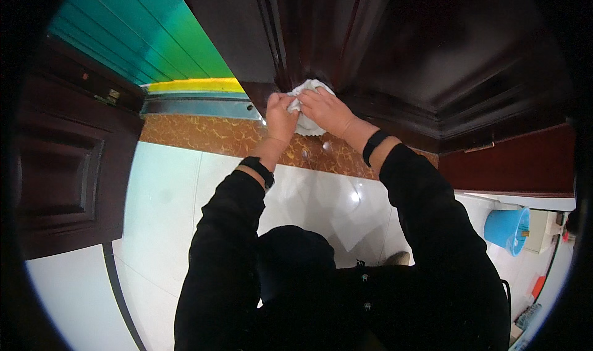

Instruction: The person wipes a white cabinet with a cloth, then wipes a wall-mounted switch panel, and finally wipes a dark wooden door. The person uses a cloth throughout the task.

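A white cloth (309, 127) is bunched against the lower edge of a dark, glossy panelled door (395, 48). My left hand (281, 117) pinches the cloth's left side between thumb and fingers. Over its upper right part lies my right hand (326, 109), fingers bent and pressing the cloth to the door. Both hands are close together, and the cloth's lower end hangs below them. Part of the cloth is hidden under my fingers.
Below the door runs a brown marbled threshold (204, 136), then white floor tiles (164, 172). A second dark door leaf (62, 172) stands at the left. Green and yellow panelling (167, 36) shows through the gap. At the right is a blue bucket (503, 229).
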Available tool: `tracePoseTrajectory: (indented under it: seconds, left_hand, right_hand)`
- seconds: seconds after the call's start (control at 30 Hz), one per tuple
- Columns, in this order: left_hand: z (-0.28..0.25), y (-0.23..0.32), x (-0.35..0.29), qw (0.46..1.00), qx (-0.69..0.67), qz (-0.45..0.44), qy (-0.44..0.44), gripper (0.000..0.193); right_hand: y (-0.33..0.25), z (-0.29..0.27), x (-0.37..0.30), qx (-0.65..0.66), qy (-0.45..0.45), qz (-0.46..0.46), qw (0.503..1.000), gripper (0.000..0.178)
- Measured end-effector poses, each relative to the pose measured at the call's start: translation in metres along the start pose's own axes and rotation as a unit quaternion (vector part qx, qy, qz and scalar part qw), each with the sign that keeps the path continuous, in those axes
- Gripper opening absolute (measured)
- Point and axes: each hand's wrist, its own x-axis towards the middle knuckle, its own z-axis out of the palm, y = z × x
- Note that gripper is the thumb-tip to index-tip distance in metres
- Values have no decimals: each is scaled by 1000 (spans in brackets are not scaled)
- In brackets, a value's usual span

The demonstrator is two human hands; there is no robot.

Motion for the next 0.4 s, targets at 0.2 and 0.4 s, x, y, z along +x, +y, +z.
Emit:
tracePoseTrajectory:
  seconds: [0.2,0.4]
  left_hand:
    - [-6,29,11,1000,-16,2,15,33]
    - [-3,40,18,997,-40,59,-7,33]
  right_hand:
    - [7,-23,4,-36,30,-16,999,14]
    - [14,-38,1,-25,56,-28,998,16]
